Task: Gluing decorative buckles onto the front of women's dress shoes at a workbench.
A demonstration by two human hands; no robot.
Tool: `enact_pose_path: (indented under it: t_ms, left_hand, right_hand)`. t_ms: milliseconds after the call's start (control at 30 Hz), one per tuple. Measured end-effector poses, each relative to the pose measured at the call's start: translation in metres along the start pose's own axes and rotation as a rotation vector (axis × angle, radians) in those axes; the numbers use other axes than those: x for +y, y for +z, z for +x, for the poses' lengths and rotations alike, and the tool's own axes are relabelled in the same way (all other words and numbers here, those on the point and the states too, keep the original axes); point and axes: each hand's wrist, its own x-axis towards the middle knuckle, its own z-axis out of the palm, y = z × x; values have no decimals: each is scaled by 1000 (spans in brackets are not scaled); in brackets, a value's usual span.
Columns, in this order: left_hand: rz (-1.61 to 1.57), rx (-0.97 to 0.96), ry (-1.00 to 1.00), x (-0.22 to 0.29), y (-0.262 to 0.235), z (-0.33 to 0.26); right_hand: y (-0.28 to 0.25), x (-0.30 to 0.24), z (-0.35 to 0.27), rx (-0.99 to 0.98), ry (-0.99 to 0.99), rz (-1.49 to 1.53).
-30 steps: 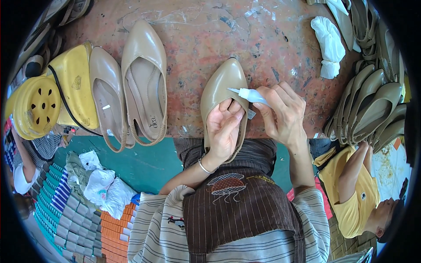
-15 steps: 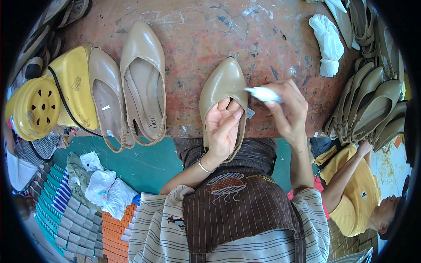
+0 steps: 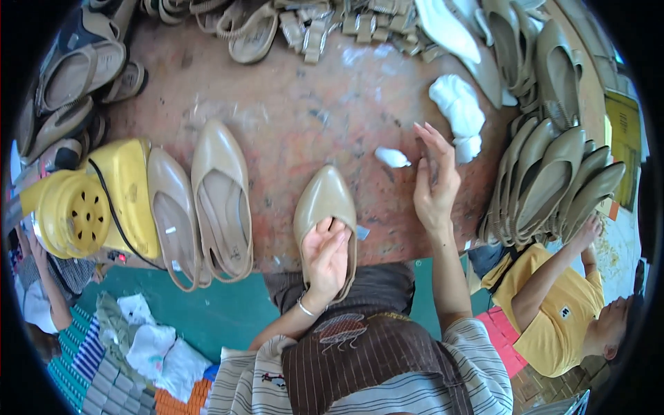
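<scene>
A beige pointed slingback shoe (image 3: 325, 197) stands at the near table edge, toe pointing away. My left hand (image 3: 324, 259), palm up, has its fingers pushed inside the shoe's opening and holds it; the fingertips are partly hidden under the upper. On the table to the right lies a small white squeeze bottle (image 3: 393, 157) with a narrow tip. Just right of it is my right hand (image 3: 436, 183), empty, fingers extended and apart from the thumb. A crumpled white wrapped bundle (image 3: 458, 111) lies beyond that hand.
Two beige slingbacks (image 3: 221, 197) stand left, beside a yellow machine (image 3: 117, 200) with a black cord. Stacked shoes (image 3: 546, 183) crowd the right edge. More sandals (image 3: 254, 34) and strap pieces line the far side. A co-worker in a yellow shirt (image 3: 546, 304) is at the right.
My right hand has let go of the white bottle, which now lies on the table. My left hand still holds the shoe. The view has tilted up, showing more of the far side.
</scene>
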Motion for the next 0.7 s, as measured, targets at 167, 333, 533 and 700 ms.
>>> enact_pose_path:
  t_ms: [167, 333, 533, 700]
  left_hand:
    - [-36, -9, 14, -1, -4, -1]
    - [-49, -35, 24, -4, 0, 2]
    - [-77, -29, 9, -2, 0, 7]
    - [-106, -40, 16, -3, -4, 7]
  right_hand:
    - [-4, -2, 86, 116, -117, -229]
    - [31, 26, 137, 69, -81, -664]
    - [20, 39, 125, 133, -114, -569]
    - [-29, -11, 77, 217, 142, -12]
